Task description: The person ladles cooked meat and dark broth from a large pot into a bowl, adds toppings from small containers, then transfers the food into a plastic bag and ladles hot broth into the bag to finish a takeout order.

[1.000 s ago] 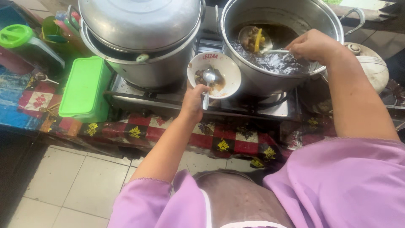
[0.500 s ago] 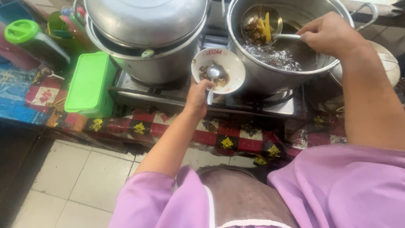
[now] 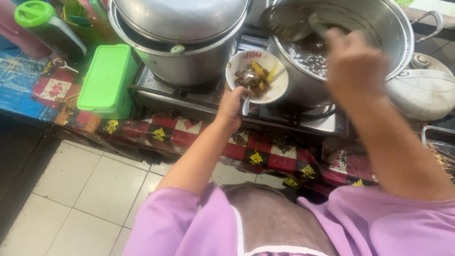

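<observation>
Bowl (image 3: 272, 71) first: it's a small white one, held by the left hand (image 3: 231, 105) right up against the big steel stockpot (image 3: 379, 42), on the pot's left side and just below its rim. Inside the bowl there's dark meaty stuff with a few yellow strips on top, plus a metal spoon (image 3: 247, 85) whose handle sticks down toward the hand. The left hand is clamped on the bowl's near edge, and it looks like the spoon handle runs along the fingers too, though I can't tell if it's actually pinched.

Right hand (image 3: 353, 66) is over the stockpot's near side and pretty blurred. It's closed around the handle of a metal ladle (image 3: 289, 21), and the ladle's bowl sits above the dark broth at the pot's far left. Can't make out what's in the ladle.

To the left of the stockpot is a second big pot with a domed lid (image 3: 182, 16) on it, both sitting on a gas stove (image 3: 199, 97). Further left of that lidded pot there's a bright green plastic box (image 3: 104, 78) on the checkered tablecloth (image 3: 161, 130), and beyond it a jug with a green cap (image 3: 35, 14). On the stockpot's right side, a white rounded cooker lid (image 3: 422, 92) is just beside it.
</observation>
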